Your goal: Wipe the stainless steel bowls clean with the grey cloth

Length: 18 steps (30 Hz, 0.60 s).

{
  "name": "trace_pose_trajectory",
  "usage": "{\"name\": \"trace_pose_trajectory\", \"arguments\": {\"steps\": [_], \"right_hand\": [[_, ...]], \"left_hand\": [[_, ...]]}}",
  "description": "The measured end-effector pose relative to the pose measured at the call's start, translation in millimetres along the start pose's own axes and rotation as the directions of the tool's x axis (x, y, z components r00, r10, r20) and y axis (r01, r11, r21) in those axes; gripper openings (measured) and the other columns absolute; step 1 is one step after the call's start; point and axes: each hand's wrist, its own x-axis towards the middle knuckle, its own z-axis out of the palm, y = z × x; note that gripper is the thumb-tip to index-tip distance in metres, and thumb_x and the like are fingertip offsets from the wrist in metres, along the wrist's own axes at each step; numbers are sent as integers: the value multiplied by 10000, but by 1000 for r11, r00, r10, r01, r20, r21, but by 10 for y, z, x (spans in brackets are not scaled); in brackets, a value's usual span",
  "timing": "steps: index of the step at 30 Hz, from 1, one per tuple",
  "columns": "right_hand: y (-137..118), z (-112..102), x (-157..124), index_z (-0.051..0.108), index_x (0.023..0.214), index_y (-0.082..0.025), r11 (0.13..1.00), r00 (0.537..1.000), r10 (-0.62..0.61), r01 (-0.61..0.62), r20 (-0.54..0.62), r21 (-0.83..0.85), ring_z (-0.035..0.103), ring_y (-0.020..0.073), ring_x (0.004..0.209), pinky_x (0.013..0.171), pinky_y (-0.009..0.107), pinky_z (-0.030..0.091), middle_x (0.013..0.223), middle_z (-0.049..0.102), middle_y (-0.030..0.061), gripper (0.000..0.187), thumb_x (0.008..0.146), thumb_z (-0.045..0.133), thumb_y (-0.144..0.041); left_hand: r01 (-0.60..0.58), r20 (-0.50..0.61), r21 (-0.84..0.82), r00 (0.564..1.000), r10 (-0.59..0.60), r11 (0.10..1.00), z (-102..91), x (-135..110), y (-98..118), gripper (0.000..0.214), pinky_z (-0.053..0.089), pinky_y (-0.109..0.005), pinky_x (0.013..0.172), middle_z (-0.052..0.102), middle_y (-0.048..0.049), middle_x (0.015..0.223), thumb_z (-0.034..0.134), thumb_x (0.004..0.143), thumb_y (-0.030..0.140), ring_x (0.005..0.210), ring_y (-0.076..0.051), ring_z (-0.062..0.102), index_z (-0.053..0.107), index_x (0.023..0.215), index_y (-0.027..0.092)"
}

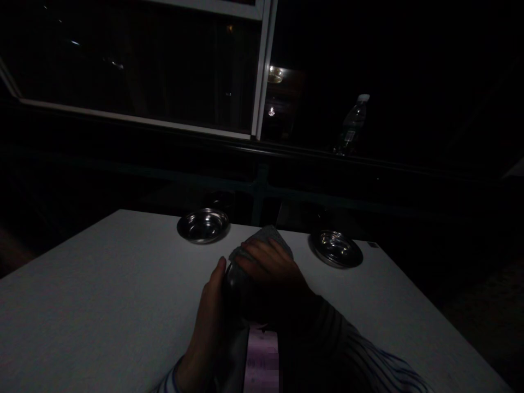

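My left hand (210,316) grips the side of a dark round object (234,281), probably a bowl, held over the white table (102,295). My right hand (272,265) presses a grey cloth (266,236) onto that object, fingers closed over the cloth. Most of the held object is hidden by my hands and the dim light. A striped sleeve covers my right forearm.
Two shiny steel bowls stand at the table's far edge, one (203,225) at the centre left and one (336,248) at the right. A plastic water bottle (353,124) stands on the dark ledge behind. A window frame (262,65) rises beyond. The room is very dark.
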Motion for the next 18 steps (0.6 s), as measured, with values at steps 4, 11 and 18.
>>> {"name": "trace_pose_trajectory", "arguments": {"steps": [4, 11, 18], "right_hand": [[190, -67, -9, 536, 1170, -126, 990, 999, 49, -48, -1, 132, 480, 211, 1157, 986, 408, 391, 1194, 573, 128, 395, 942, 306, -351], [412, -31, -285, 415, 1322, -161, 897, 963, 266, -266, 49, 353, 391, 162, 1273, 1051, 363, 374, 1341, 474, 96, 400, 948, 326, -270], [426, 44, -638, 270, 1407, -239, 869, 932, 361, -320, -39, 377, 312, 156, 1324, 1057, 358, 374, 1420, 381, 50, 445, 964, 276, -274]], "left_hand": [[27, 112, -3, 993, -26, 1000, -74, 52, -26, 275, 477, -280, 587, 674, -36, 635, 646, 711, 387, 590, -189, 627, 659, 758, 117], [110, 161, -118, 983, -90, 987, -9, 34, 85, 181, 509, -326, 611, 695, -61, 653, 581, 770, 277, 588, -207, 643, 671, 773, 120], [140, 174, -206, 979, -105, 969, 25, 92, 134, 158, 517, -294, 610, 688, -44, 606, 550, 783, 262, 643, -219, 662, 667, 767, 157]]}}
